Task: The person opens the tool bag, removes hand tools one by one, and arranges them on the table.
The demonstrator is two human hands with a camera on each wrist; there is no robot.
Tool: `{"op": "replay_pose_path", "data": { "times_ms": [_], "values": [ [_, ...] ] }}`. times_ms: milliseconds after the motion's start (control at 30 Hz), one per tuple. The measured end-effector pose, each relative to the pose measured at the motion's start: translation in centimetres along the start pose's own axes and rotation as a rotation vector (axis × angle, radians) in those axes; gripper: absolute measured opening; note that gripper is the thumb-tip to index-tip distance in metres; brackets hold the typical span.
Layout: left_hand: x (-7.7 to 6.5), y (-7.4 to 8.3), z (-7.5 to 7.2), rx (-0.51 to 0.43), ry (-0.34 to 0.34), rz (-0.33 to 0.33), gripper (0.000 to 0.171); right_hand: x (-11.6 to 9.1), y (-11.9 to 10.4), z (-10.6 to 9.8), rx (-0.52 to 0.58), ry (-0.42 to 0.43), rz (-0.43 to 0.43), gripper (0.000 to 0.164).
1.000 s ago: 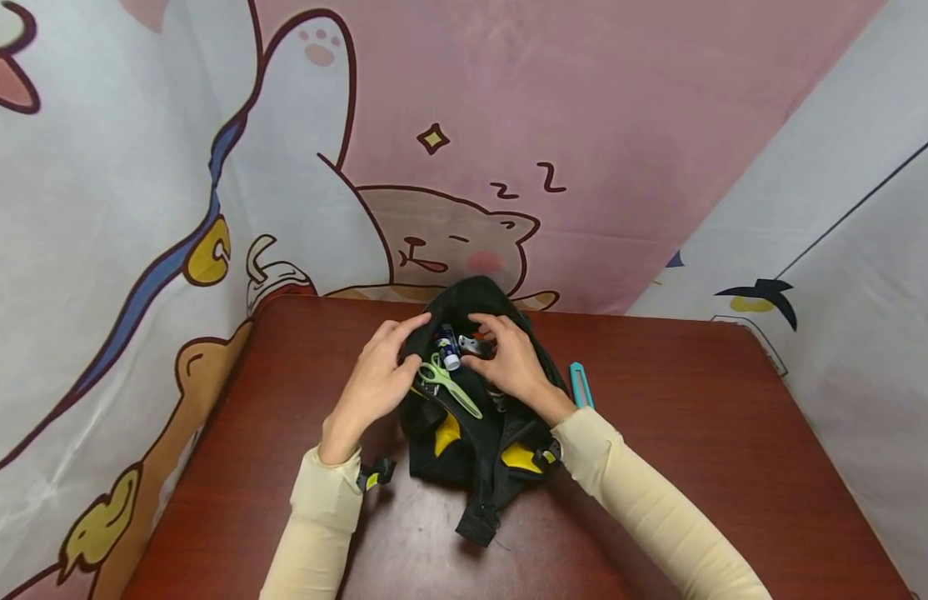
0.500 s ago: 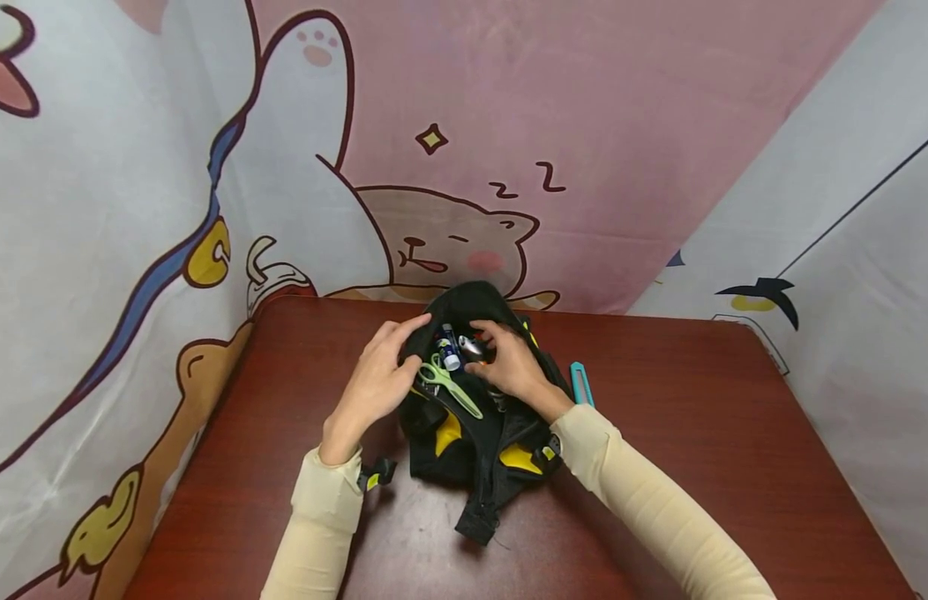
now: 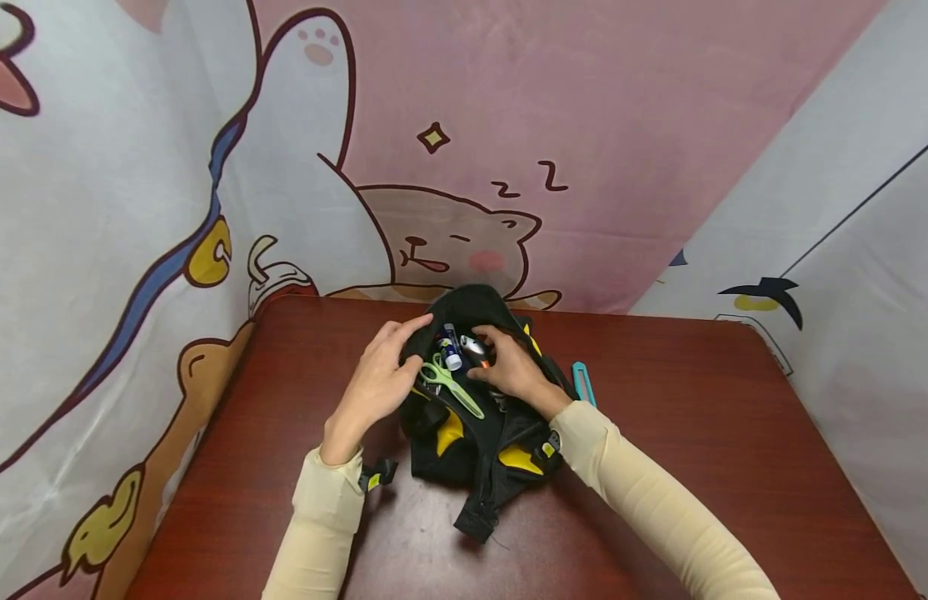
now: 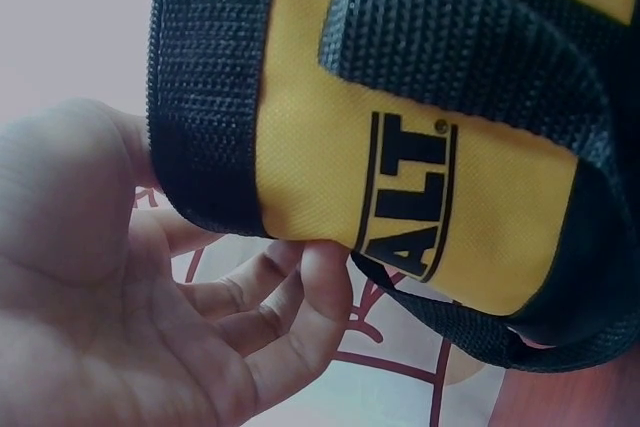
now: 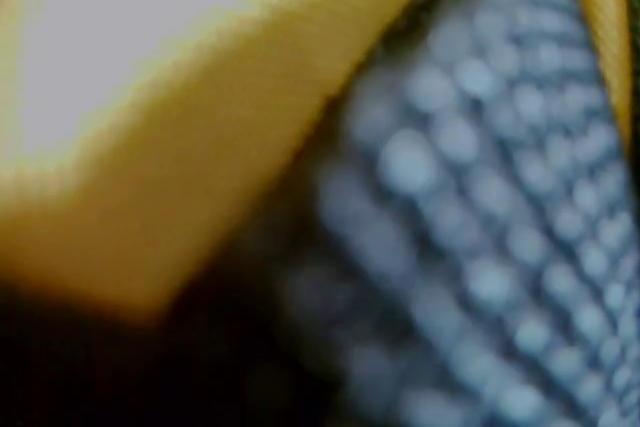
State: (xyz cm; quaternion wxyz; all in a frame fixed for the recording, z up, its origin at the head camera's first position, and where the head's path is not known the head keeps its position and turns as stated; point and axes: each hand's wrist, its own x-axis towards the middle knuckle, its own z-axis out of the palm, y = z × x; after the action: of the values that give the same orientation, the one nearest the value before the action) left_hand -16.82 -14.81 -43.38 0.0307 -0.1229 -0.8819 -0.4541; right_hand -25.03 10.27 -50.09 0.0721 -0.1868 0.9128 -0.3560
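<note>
A black and yellow tool bag (image 3: 447, 435) stands on the table with its top spread wide. My left hand (image 3: 377, 379) holds the bag's left rim; in the left wrist view its fingers (image 4: 325, 297) curl against the yellow wall and the thumb goes behind the edge. My right hand (image 3: 515, 367) reaches into the opening, thumb and fingers curled about a silver thing with orange on it (image 3: 475, 348), partly hidden. Beside that lie a blue glue stick with a white end (image 3: 451, 348) and light green scissors (image 3: 456, 390). The right wrist view shows only blurred yellow cloth and dark webbing.
A turquoise box cutter (image 3: 582, 383) lies on the brown table (image 3: 704, 433) right of the bag. A black strap with a buckle (image 3: 377, 475) sticks out left. Another strap end (image 3: 476, 525) hangs in front. A printed cloth (image 3: 464, 233) rises behind the table.
My right hand has moved slightly down and right within the opening, and the silver thing now shows more orange. The bag's back rim sinks a little. My left hand stays in place.
</note>
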Motion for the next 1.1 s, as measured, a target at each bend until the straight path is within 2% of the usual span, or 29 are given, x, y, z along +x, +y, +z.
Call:
{"op": "replay_pose_path", "data": {
  "times_ms": [400,867,1100],
  "values": [
    [0.02,0.08,-0.09,-0.006,-0.004,0.003,0.064,0.32,0.49,0.23,0.031,-0.028,0.024,0.083],
    [-0.06,0.01,-0.17,0.002,-0.01,0.003,0.064,0.52,0.85,0.65,0.014,-0.054,0.069,0.087],
    [-0.06,-0.09,-0.15,0.001,-0.008,0.003,0.064,0.42,0.7,0.65,-0.015,-0.043,0.041,0.087]
  ]
}}
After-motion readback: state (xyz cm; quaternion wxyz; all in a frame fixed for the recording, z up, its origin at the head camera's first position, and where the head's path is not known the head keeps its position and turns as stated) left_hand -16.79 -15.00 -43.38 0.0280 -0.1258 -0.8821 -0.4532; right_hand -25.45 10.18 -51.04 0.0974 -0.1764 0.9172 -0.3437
